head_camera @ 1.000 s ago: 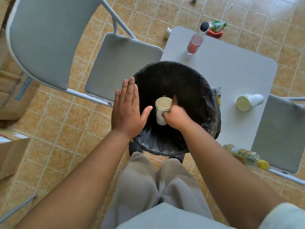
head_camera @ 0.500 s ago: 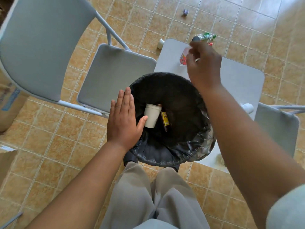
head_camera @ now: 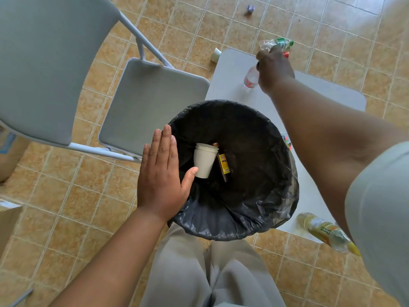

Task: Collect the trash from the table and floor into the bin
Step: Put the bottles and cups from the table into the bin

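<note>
Two grey folding chairs stand out most clearly only on the left, where one chair fills the upper left of the view over the tan tiled floor. Beside its seat, a pale grey tabletop runs from the top centre down to the right. In front of it sits the bin, lined with a black bag, its near rim just above the person's grey trousers. The right forearm crosses over the bin's right side, and the right hand reaches down onto a clear bottle with a red label standing on the far part of the tabletop; the fingers curl around its top, though I cannot tell how firmly they grip. The left hand lies flat at the bin's left rim, fingers straight and together, thumb spread, holding nothing. Inside the bin lie a white paper cup on its side and, just beside it, a slim dark bottle with a yellow label. A yellowish plastic bottle lies at the tabletop's near right edge. On the floor past the table are a crumpled clear bottle with a green cap, a small white cup and a small crumpled scrap.
</note>
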Tool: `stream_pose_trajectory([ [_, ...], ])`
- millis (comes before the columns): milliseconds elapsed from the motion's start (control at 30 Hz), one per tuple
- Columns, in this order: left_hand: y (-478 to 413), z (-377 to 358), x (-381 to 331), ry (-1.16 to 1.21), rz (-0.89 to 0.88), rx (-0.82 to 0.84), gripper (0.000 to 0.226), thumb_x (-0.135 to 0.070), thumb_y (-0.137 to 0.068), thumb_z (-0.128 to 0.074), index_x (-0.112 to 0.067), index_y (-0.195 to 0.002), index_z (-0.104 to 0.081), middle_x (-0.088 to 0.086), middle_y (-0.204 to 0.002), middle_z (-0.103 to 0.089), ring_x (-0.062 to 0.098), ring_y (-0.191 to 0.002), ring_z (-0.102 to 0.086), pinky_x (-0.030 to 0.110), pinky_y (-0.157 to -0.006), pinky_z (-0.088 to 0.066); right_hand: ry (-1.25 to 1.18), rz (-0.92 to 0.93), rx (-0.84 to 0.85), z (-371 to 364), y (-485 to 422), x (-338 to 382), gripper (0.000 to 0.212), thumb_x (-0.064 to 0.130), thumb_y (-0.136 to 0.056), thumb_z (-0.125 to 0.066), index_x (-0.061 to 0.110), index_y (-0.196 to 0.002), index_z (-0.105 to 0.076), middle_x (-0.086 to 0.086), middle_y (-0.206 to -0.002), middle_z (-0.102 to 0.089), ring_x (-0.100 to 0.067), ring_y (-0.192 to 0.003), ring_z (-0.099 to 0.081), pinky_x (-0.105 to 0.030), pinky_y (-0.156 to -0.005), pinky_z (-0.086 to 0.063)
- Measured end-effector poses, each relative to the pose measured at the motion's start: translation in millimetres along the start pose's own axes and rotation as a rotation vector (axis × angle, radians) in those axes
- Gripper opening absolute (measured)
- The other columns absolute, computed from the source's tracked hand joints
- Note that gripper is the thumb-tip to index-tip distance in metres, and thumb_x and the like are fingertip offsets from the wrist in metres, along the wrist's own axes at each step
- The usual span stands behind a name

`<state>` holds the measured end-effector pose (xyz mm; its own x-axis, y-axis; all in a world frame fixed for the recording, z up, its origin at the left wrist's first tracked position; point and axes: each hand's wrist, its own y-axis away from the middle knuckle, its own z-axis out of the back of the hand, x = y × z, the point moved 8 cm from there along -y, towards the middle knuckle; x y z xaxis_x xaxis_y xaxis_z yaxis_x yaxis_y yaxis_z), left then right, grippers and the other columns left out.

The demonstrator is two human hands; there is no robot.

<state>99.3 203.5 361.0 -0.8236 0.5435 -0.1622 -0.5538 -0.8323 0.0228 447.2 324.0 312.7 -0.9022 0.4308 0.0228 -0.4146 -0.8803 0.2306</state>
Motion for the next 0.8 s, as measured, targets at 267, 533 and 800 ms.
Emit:
stream_pose_trajectory([
  [267, 0.3, -0.5, 0.2, -0.01, 0.008, 0.013, 0.079, -0.052, -0.1, -0.038, 0.001, -0.156, -0.02, 0.015, -0.167, -0.01, 0.029, -0.155, -0.005, 0.052, -0.123, -0.017, -0.354, -0.055, -0.194, 16.1, 57.1, -21.1, 0.033, 0.028, -0.09, -0.069, 0.01, -0.118, -0.065, -0.015, -0.126, -0.059, -0.035, -0.111, -0.06, -0.04, -0.095, -0.049],
  [533, 0.2, -1.8, 0.8, -0.022, 0.017, 0.06, 0.08, -0.055, -0.1, -0.033, -0.001, -0.156, -0.018, 0.014, -0.167, -0.007, 0.028, -0.155, -0.003, 0.05, -0.123, -0.015, -0.978, 0.062, -0.942, 146.6, 210.0, -15.0, 0.03, 0.029, -0.097, -0.066, 0.008, -0.113, -0.053, 0.001, -0.097, -0.068, -0.012, -0.088, -0.072, -0.023, -0.075, -0.057],
  [800, 0.0, -1.1, -0.2, -0.034, 0.02, 0.083, 0.081, -0.056, -0.1, -0.031, 0.0, -0.156, -0.017, 0.014, -0.168, -0.005, 0.028, -0.155, -0.002, 0.048, -0.124, -0.012, -0.834, -0.067, -0.349, 53.4, 240.2, 46.7, 0.031, 0.029, -0.093, -0.067, 0.011, -0.117, -0.062, -0.002, -0.096, -0.073, -0.009, -0.083, -0.064, -0.01, -0.075, -0.046],
])
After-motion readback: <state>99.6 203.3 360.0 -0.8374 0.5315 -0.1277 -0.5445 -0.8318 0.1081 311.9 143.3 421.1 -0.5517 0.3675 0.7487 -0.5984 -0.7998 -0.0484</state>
